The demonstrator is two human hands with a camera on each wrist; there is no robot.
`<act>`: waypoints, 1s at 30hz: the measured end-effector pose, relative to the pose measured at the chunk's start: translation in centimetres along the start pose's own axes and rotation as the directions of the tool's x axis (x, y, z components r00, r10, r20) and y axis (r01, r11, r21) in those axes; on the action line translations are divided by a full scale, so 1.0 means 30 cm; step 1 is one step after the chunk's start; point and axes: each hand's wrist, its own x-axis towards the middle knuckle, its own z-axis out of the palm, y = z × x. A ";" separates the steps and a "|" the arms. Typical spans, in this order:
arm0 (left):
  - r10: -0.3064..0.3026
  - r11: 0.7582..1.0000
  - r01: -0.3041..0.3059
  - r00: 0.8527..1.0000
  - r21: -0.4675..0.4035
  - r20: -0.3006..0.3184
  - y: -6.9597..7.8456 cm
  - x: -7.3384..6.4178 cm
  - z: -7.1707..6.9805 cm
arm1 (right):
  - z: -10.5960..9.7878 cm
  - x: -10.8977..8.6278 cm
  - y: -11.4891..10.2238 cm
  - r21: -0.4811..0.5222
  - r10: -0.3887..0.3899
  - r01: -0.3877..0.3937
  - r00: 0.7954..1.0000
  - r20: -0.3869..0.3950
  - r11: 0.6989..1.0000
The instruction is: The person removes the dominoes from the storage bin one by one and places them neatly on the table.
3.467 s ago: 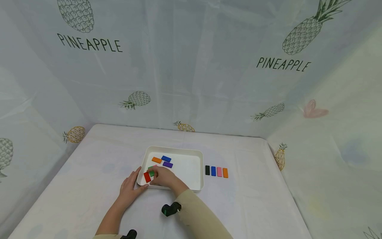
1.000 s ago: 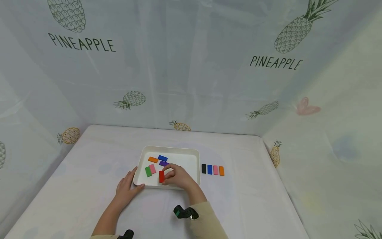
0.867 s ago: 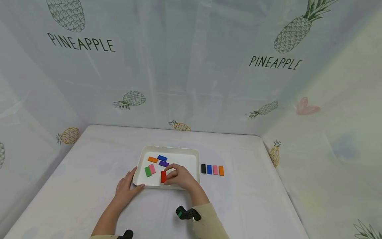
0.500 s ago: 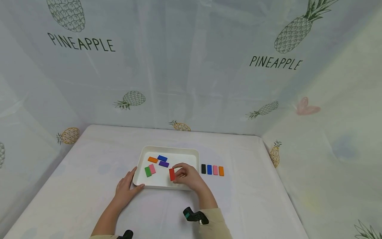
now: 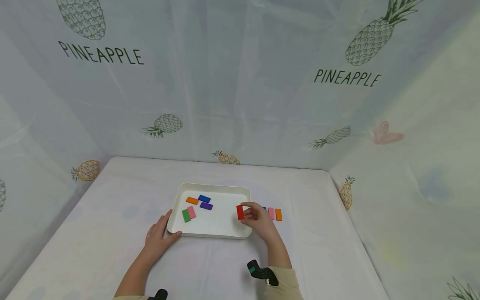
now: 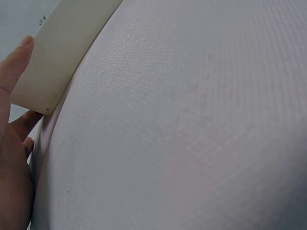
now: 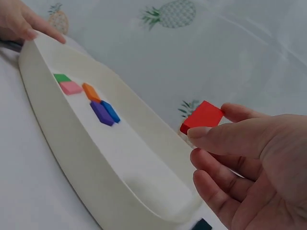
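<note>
My right hand (image 5: 259, 217) pinches a red block (image 5: 240, 213) between thumb and index finger, with the block's long sides running up from the thumb; my other fingers are bent loosely below. I hold the block raised over the right end of the white tray (image 5: 223, 208), just inside its right edge and clear of the floor, where a soft shadow shows. My left hand (image 5: 159, 237) lies spread around the tray's near left corner, thumb against the near wall and fingers along the left edge, touching it without curling around anything. Inside the tray, towards that same corner, a green block (image 5: 186, 215) and a pink block (image 5: 191, 211) lie side by side, touching. Nearer the far left corner are an orange block (image 5: 192, 200), a blue block (image 5: 204, 198) and a purple block (image 5: 206, 206), close together; I cannot tell whether all three touch. Past the tray's right edge, on the cloth-covered desk (image 5: 318, 250), more blocks stand in a row: a second blue one (image 5: 265, 208), mostly hidden by my hand, then a second pink one (image 5: 271, 213) and a second orange one (image 5: 278, 214). A dark block (image 7: 202, 224) shows partly just off the tray's right end.
</note>
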 end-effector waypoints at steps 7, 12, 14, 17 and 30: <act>-0.001 1.000 0.001 1.000 0.002 0.000 -0.003 -0.002 0.000 | -0.083 -0.008 0.056 0.009 0.010 -0.009 0.992 -0.122 1.000; -0.004 1.000 0.004 1.000 0.000 -0.003 0.002 -0.003 0.000 | -0.148 -0.018 0.104 -0.030 0.021 -0.028 0.981 -0.193 0.999; -0.005 1.000 0.005 1.000 0.003 -0.002 0.003 -0.002 0.000 | -0.179 -0.021 0.119 -0.052 0.026 -0.037 0.977 -0.213 0.998; -0.006 1.000 0.006 1.000 0.011 -0.001 0.004 0.000 0.002 | -0.229 -0.024 0.137 -0.072 0.042 -0.060 0.971 -0.234 0.996; -0.003 1.000 0.003 1.000 0.002 -0.009 0.004 -0.001 0.005 | -0.366 -0.032 0.190 -0.136 0.128 -0.163 0.963 -0.239 0.977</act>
